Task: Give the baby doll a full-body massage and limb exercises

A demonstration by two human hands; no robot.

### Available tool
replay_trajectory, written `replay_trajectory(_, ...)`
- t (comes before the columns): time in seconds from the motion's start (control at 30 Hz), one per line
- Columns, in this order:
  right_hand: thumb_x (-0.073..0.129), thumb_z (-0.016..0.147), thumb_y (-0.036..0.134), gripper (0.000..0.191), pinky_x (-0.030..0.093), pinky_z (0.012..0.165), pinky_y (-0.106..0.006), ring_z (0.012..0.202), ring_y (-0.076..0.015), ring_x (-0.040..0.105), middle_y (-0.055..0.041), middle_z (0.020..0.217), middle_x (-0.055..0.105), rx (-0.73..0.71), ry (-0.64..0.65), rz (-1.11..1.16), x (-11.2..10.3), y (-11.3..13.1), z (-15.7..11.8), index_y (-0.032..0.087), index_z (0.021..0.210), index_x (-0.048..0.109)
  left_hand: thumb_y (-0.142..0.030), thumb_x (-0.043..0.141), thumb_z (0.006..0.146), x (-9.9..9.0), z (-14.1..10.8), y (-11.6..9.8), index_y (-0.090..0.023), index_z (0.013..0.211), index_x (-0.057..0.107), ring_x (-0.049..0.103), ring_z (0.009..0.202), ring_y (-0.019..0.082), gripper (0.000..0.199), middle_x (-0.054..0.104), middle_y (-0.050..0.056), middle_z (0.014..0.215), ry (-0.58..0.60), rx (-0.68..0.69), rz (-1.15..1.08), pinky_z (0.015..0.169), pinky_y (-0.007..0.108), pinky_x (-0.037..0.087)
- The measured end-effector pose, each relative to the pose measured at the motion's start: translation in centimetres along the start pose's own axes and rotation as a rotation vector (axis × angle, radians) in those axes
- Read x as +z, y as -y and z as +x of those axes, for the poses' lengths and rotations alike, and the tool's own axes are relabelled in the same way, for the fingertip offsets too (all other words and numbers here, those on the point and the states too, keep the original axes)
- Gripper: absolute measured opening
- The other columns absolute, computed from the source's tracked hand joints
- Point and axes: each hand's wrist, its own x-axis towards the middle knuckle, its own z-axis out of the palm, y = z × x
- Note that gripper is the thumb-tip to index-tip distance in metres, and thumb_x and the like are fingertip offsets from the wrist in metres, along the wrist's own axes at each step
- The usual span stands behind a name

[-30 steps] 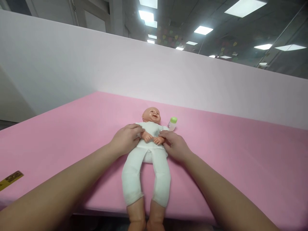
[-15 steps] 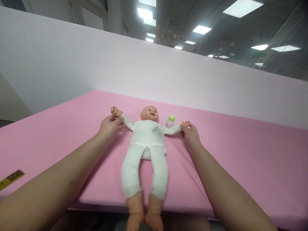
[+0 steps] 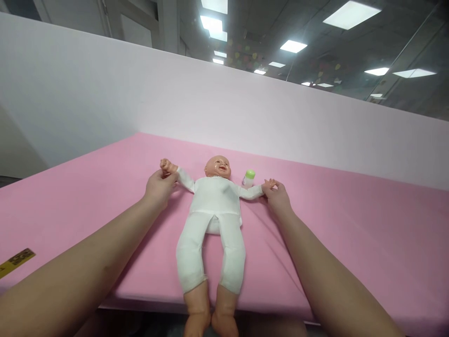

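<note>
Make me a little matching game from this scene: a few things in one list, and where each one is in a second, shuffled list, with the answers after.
Things:
1. doll
2. small bottle
3. left hand
4. right hand

Places:
A. at the wrist of the doll's arm that reaches toward the bottle side
B. standing on the pink mat just beside the doll's head
C. lying face up on the mat, feet past the near edge
D. at the doll's raised arm on the far side from the bottle

Pairs: 1-C, 2-B, 3-D, 4-A
</note>
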Motion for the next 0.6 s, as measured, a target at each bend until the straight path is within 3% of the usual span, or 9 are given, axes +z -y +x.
replay_trajectory(0.1,0.082,0.086,0.039,0.074,0.065,0.097,-0.043,0.113,-0.0270,0.074,-0.0097,0.133,0.073,-0.273,0.037,-0.139,1.4,1.8,-2.3,0.028,0.151,0.047,-0.040,0.073,0.092,0.9,-2.6,-1.4,-0.026,0.115,0.072,0.072,0.110,0.028,0.027,0.077,0.005,0.117,0.127,0.336,0.352,0.098,0.042,0.057)
replay_trajectory(0.2,0.079,0.090,0.038,0.054,0.063,0.095,-0.043,0.112,-0.0267,0.074,-0.0075,0.128,0.075,-0.437,0.211,-0.215,2.9,3.4,-4.9,0.027,0.139,0.058,-0.040,0.065,0.097,2.0,-4.9,-2.6,-0.028,0.123,0.073,0.068,0.117,0.029,0.029,0.075,0.004,0.126,0.382,0.649,0.697,0.103,0.044,0.054)
replay_trajectory(0.27,0.077,0.091,0.033,0.038,0.062,0.092,-0.042,0.108,-0.0261,0.074,-0.0041,0.122,0.077,-0.499,0.330,-0.337,3.6,4.2,-6.3,0.029,0.128,0.067,-0.034,0.062,0.099,2.4,-5.6,-3.0,-0.026,0.127,0.072,0.065,0.121,0.031,0.032,0.074,0.006,0.129,0.496,0.785,0.857,0.105,0.045,0.052)
replay_trajectory(0.33,0.073,0.093,0.026,0.028,0.061,0.090,-0.042,0.104,-0.0257,0.074,-0.0013,0.117,0.078,-0.573,0.424,-0.471,4.0,4.8,-7.0,0.032,0.120,0.074,-0.030,0.057,0.101,2.5,-5.8,-3.1,-0.025,0.131,0.072,0.064,0.123,0.031,0.033,0.072,0.007,0.132,0.530,0.848,0.953,0.106,0.046,0.052)
replay_trajectory(0.4,0.069,0.094,0.019,0.030,0.060,0.094,-0.044,0.108,-0.0264,0.072,-0.0002,0.117,0.079,-0.671,0.484,-0.566,4.0,5.0,-7.2,0.033,0.119,0.077,-0.028,0.053,0.103,2.4,-5.7,-3.2,-0.025,0.132,0.072,0.064,0.123,0.030,0.034,0.072,0.007,0.133,0.549,0.877,1.023,0.107,0.047,0.051)
replay_trajectory(0.6,0.070,0.096,0.020,0.036,0.046,0.120,-0.055,0.135,-0.0307,0.062,-0.0037,0.137,0.073,-0.857,0.486,-0.690,3.9,3.7,-6.3,0.030,0.130,0.077,-0.019,0.047,0.104,2.2,-5.8,-3.9,-0.024,0.125,0.075,0.066,0.122,0.030,0.035,0.073,0.008,0.132,0.618,0.968,1.134,0.107,0.046,0.051)
